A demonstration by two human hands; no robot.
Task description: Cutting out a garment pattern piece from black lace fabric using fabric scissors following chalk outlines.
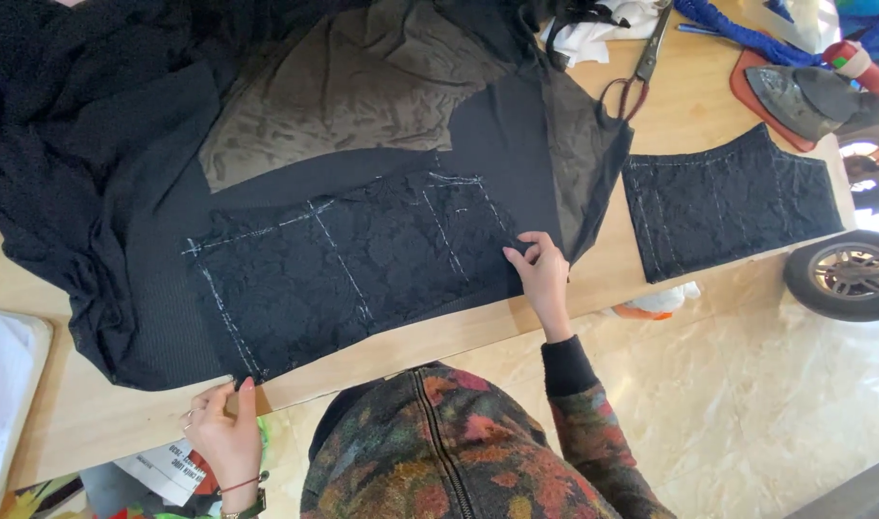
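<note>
So the big thing to look at is the black lace piece (363, 269) lying flat on the wooden tabletop (94, 413). It sits on top of a plain dark cloth (161, 317), and I will tell where everything else is from that lace piece.

At its near left corner, the left hand (226, 434) is closed in a pinch on the edge, with the thumb on top. It looks like it holds the lace and the dark cloth under it together, but I cannot be sure of that. Far off to the left of the lace, a heap of black fabric (65, 106) is bunched up on the tabletop.

On the lace piece itself there are white chalk lines (339, 259). Some run along the top and the left side, and some cross the middle. So the marking looks done. I think the cutting is not done yet, because the lace is in one piece along those lines.

Behind the lace lies a brown patterned cloth (363, 86).

At the right edge of the lace, the right hand (540, 274) rests with its fingers bent down, pressing or pinching that edge. Both hands seem to be pulling the lace smooth and flat.

Behind and to the right of the lace are the scissors (641, 67), lying alone with no hand on them. Farther right is a smaller lace piece (732, 202), already cut out with chalk lines on it. Past that sits an iron (809, 96) on a red mat (747, 82).
</note>
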